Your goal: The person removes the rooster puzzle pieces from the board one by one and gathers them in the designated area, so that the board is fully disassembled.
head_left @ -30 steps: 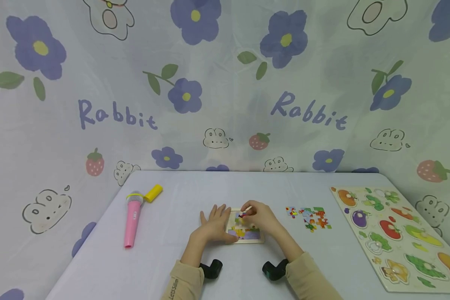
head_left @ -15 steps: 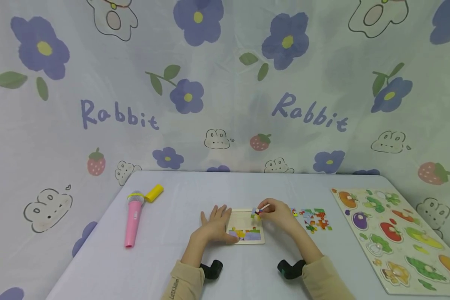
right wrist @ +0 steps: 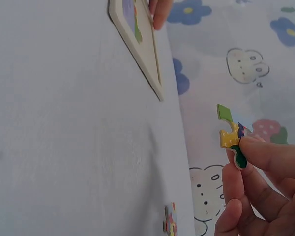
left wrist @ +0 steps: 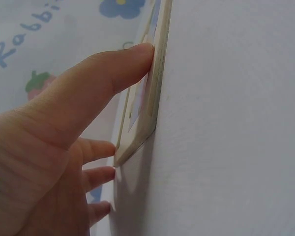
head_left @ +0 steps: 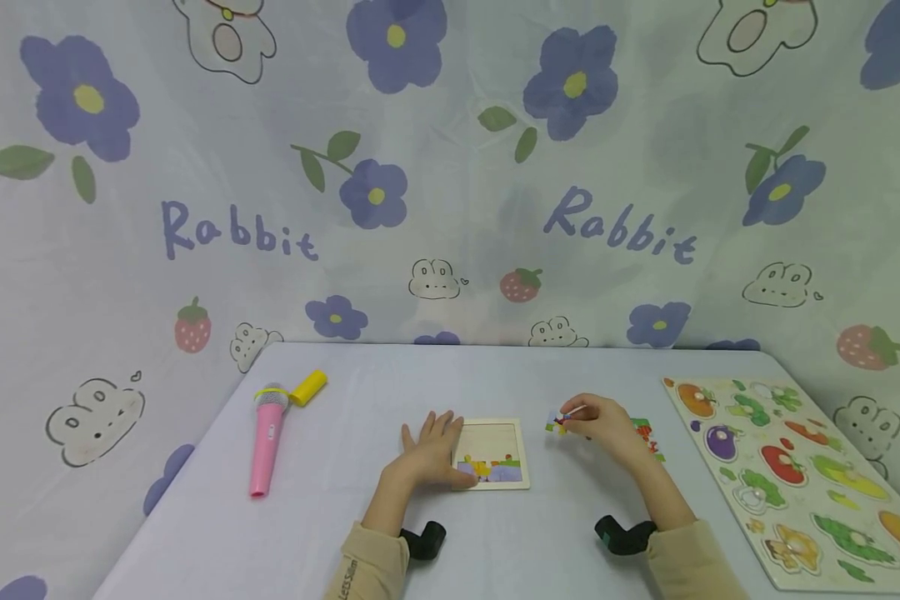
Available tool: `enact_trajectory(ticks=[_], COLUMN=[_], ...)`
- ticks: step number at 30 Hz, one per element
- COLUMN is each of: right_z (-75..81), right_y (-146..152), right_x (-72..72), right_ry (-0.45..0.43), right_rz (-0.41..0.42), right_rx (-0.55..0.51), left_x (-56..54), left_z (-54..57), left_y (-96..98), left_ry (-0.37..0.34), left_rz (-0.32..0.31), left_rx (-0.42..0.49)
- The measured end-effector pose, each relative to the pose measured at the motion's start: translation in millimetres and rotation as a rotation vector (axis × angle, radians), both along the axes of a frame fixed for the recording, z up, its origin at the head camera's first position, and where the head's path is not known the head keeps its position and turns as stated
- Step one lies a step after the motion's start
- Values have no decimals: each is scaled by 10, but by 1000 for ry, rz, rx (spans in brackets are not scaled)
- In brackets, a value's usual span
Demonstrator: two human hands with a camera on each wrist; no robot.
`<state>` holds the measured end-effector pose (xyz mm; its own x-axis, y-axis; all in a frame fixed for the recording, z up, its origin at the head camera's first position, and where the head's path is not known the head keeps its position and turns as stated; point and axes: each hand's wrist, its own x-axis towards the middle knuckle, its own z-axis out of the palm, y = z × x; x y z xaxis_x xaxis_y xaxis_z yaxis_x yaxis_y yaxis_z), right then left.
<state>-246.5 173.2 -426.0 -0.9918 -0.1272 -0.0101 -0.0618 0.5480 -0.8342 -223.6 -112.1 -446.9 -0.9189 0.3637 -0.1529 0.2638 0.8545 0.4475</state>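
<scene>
A shallow wooden puzzle tray [head_left: 487, 442] lies mid-table in the head view, with joined pieces along its bottom row. My left hand [head_left: 431, 454] rests at its left side, fingers spread. In the left wrist view the thumb [left wrist: 120, 66] presses on the tray's near edge and fingertips touch its side. My right hand [head_left: 603, 425] pinches a jigsaw piece [head_left: 554, 422] above the table, right of the tray. The right wrist view shows that jigsaw piece [right wrist: 230, 137] in yellow, green and blue between thumb and fingers. Loose jigsaw pieces [head_left: 648, 437] lie partly hidden behind the right hand.
At the right edge lies a large board [head_left: 802, 492] of vegetable and fruit shapes. A pink toy microphone [head_left: 267, 442] and a yellow cylinder [head_left: 309, 387] lie at the left. A flower-printed cloth [head_left: 450, 167] hangs behind the white table.
My right hand has lifted the jigsaw piece out from over the tray and carried it right, towards the loose pieces. My left hand stays put on the tray.
</scene>
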Motion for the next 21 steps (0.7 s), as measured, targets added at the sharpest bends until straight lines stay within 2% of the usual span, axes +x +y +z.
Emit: enact_trajectory(ticks=[13,21], right_z=[-54,-69], right_y=[343,392], right_x=[40,87], right_ry=[-44,-97], right_rz=[-9,-36], right_rx=[32,122], left_x=[2,4], left_z=[-3,-3], left_y=[5,7], left_ry=[3,0], left_rz=[-1,1], left_rx=[-4,7])
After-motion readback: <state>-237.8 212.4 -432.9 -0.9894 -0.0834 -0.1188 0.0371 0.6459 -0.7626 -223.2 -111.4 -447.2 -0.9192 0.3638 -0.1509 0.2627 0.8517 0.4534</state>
